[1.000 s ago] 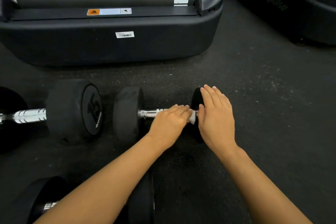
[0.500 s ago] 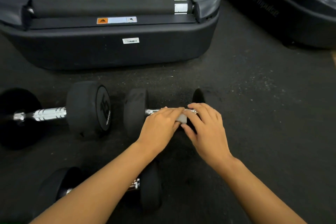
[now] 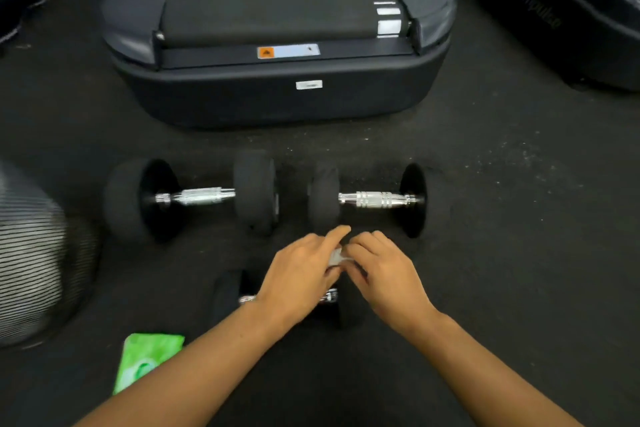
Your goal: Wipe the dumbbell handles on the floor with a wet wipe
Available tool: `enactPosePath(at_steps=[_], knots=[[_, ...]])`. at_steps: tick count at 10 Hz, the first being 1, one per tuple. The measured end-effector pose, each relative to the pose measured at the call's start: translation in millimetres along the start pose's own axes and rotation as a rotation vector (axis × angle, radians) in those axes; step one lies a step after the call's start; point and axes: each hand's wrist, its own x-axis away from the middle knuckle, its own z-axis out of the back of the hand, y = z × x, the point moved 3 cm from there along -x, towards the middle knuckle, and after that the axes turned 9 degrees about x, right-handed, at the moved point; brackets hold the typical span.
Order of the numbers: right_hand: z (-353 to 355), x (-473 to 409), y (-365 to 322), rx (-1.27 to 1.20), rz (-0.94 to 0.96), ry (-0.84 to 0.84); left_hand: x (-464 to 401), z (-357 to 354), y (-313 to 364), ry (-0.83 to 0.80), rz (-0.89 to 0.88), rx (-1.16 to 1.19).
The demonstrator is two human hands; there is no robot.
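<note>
From the head camera, the left hand (image 3: 298, 274) and right hand (image 3: 388, 274) pinch a small crumpled white wet wipe (image 3: 335, 257) between their fingertips, above the near black dumbbell's chrome handle (image 3: 330, 296). Refolding the little wad in mid-air risks dropping it onto the gritty black rubber floor (image 3: 502, 218), soiling it. The far right black dumbbell's knurled chrome handle (image 3: 375, 199) lies bare beyond.

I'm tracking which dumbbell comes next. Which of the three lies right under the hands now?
The nearest dumbbell, partly hidden beneath the left hand and right hand holding the wipe. The other two lie farther off, side by side, uncovered.
</note>
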Motion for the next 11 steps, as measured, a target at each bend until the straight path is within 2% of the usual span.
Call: enactPosePath(at_steps=[2, 3, 4, 6, 8, 10, 11], knots=[[68, 1, -84, -0.076, -0.115, -0.122, 90, 87, 18, -0.080, 0.182, -0.143], [109, -6, -129, -0.101, -0.193, -0.218, 133, 137, 34, -0.113, 0.311, -0.129], [146, -19, -177, -0.120, -0.218, -0.314, 163, 193, 51, -0.085, 0.389, -0.097], [203, -85, -286, -0.180, -0.273, -0.381, 198, 317, 56, 0.037, 0.547, -0.061], [188, -175, -397, -0.314, -0.185, -0.368, 221, 417, -2, 0.184, 0.706, -0.140], [129, -232, -449, -0.314, -0.137, -0.410, 245, 449, -77, 0.330, 0.849, -0.164], [100, -227, -445, -0.166, -0.097, -0.494, 250, 435, -100, 0.239, 0.882, -0.155]])
